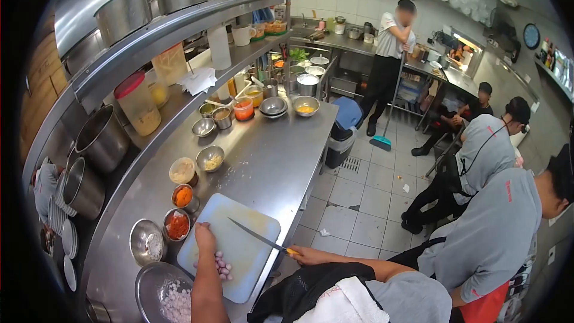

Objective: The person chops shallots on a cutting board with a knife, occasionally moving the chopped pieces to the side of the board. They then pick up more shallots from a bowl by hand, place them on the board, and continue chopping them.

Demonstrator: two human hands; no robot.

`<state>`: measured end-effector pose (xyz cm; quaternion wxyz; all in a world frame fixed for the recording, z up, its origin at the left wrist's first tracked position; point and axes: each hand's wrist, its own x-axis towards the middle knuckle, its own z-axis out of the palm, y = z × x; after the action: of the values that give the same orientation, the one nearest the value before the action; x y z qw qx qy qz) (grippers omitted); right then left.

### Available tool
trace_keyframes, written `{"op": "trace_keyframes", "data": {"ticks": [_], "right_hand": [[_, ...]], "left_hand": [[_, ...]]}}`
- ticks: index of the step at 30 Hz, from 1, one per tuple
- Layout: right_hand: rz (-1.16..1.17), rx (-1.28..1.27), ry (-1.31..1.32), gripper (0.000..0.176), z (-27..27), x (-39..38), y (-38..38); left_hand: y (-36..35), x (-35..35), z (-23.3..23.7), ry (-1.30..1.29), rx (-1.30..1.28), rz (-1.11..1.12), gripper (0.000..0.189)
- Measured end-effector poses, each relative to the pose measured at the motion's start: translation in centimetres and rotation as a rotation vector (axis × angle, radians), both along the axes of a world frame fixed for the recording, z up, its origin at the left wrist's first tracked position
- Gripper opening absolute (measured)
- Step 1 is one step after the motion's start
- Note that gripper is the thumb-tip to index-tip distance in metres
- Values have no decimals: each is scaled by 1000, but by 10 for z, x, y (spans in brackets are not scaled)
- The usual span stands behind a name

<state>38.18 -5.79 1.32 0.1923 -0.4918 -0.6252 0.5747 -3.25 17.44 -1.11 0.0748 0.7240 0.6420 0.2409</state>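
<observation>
My right hand (pixel 308 256) is closed around the yellow-and-black handle of a knife (pixel 258 234), its long blade pointing away over a pale cutting board (pixel 251 269). At the board's left edge my left hand (pixel 205 236) has its fingers curled; whatever they hold, if anything, is too small to make out. Several peeled shallots (pixel 223 268) lie on the board beside my left forearm. Chopped pale pieces, onion or shallot, (pixel 176 304) fill part of a large steel bowl (pixel 143 290) left of that forearm.
Small bowls line the counter's left side, including red paste (pixel 177 225), orange food (pixel 182 196) and chopped garlic-like bits (pixel 213 161). A steel shelf (pixel 179 33) with pots overhangs it. A co-worker (pixel 490 221) stands close on my right; another person (pixel 394 48) holds a broom (pixel 381 142).
</observation>
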Motion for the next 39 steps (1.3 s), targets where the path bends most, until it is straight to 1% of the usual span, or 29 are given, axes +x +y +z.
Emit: {"op": "trace_keyframes", "data": {"ticks": [1, 2, 4, 5, 6, 7, 9, 13, 15, 20, 23, 25, 26, 27, 28, 30, 31, 32, 33, 34, 36, 37, 39], "right_hand": [[-13, 14, 53, 47, 10, 1, -3], [-17, 12, 51, 47, 9, 4, -2], [-13, 29, 78, 44, -2, 3, 1], [-13, 25, 81, 44, 1, 4, 1], [-6, -32, 102, 43, 7, 6, 4], [1, -91, 122, 42, 11, 8, 6], [13, -117, 138, 41, 10, 11, 10], [55, -188, 149, 42, 16, 20, 23], [65, -228, 127, 43, 22, 25, 29], [91, -281, 69, 46, 42, 36, 46], [134, -230, 46, 47, 44, 44, 50], [84, 3, -3, 39, 39, 41, 49], [175, -17, 21, 39, 34, 37, 55], [183, -61, 9, 39, 25, 36, 60], [151, -105, -28, 40, 21, 41, 61], [159, -67, -50, 39, 28, 47, 56], [134, -130, -21, 36, 44, 46, 58], [244, -147, -3, 36, 48, 34, 64], [217, -201, -70, 35, 49, 28, 65], [139, -242, -165, 34, 51, 37, 75], [143, -307, -206, 32, 56, 40, 79], [194, -332, -209, 32, 55, 41, 80], [186, -284, -237, 40, 53, 41, 86]], "left_hand": [[-11, 7, 6, -10, 11, -18, 32], [-22, 22, 9, -12, 8, -22, 32], [-59, 73, 27, -367, 160, -97, 26], [-81, 95, 28, -403, 160, -99, 24], [-100, 111, 24, -440, 161, -100, 23], [-116, 121, 19, -439, 158, -96, 23], [-140, 132, 8, -489, 146, -64, 23], [-138, 121, 0, -464, 142, -24, 24], [-134, 114, -4, -444, 174, 35, 24], [-135, 115, -13, -464, 205, 3, 22], [-135, 120, -12, -472, 224, -34, 19], [-138, 116, -16, -413, 254, -39, 16], [-139, 108, -24, -351, 277, -19, 15], [-146, 98, -16, -353, 237, -29, 16], [-148, 105, -8, -386, 190, -75, 18], [-143, 114, -19, -418, 107, -18, 21], [-138, 126, -22, -403, 162, -43, 24], [-139, 120, -18, -353, 236, 7, 28], [-153, 110, 2, -424, 175, 34, 34], [-142, 119, 17, -531, 121, 15, 39], [-146, 116, 9, -534, 125, 12, 48], [-146, 115, 15, -568, 123, 19, 49], [-153, 113, 17, -596, 125, 43, 51]]}}
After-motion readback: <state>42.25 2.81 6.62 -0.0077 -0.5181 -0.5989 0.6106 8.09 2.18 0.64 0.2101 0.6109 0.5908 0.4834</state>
